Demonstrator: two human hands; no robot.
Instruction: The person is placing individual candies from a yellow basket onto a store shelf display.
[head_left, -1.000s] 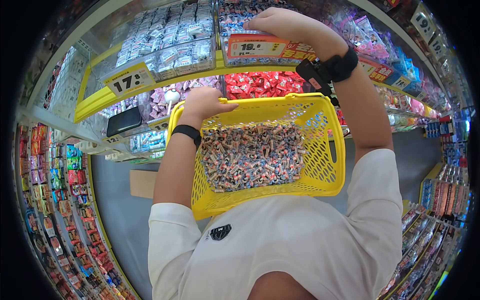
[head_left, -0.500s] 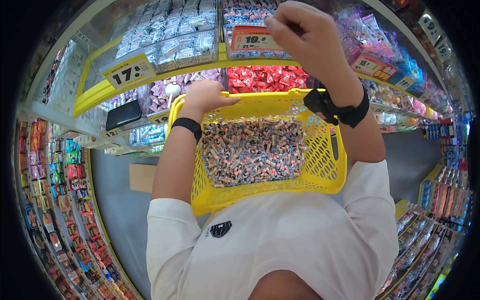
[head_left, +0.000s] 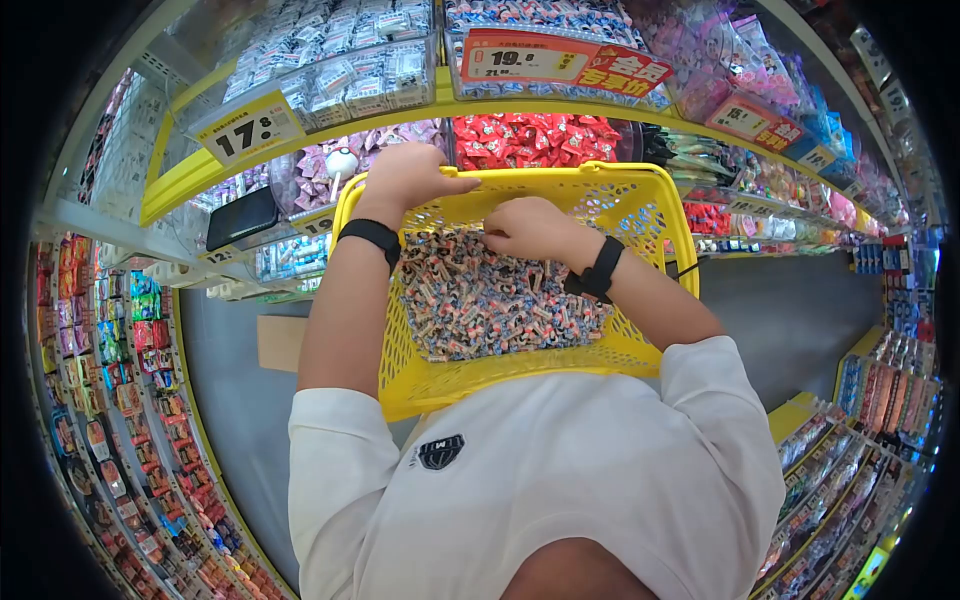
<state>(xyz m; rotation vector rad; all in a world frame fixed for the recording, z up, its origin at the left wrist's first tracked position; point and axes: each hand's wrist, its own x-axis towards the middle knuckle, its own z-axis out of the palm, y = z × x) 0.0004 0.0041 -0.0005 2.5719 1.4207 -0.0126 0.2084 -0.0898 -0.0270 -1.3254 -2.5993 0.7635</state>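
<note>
A yellow shopping basket [head_left: 520, 368] is held against my front, filled with a layer of small wrapped candies [head_left: 480, 310]. My left hand [head_left: 405, 180] is closed on its far rim near the left corner, thumb lying along the edge. Inside the basket, my right hand [head_left: 533, 228] hangs low over the far part of the candies. Its fingers are curled down, and whatever they hold is hidden under the hand. Both wrists wear black bands.
Ahead, the upper shelf carries bins of small white packs [head_left: 350, 80] with a price sign [head_left: 240, 130]. Red wrapped candies [head_left: 535, 142] fill a bin just beyond the basket. A black phone [head_left: 242, 219] rests at left; a cardboard box [head_left: 282, 342] is on the floor.
My right hand has come down from in front of the upper shelf's price sign into the basket, over the candies. My left hand stays on the rim.
</note>
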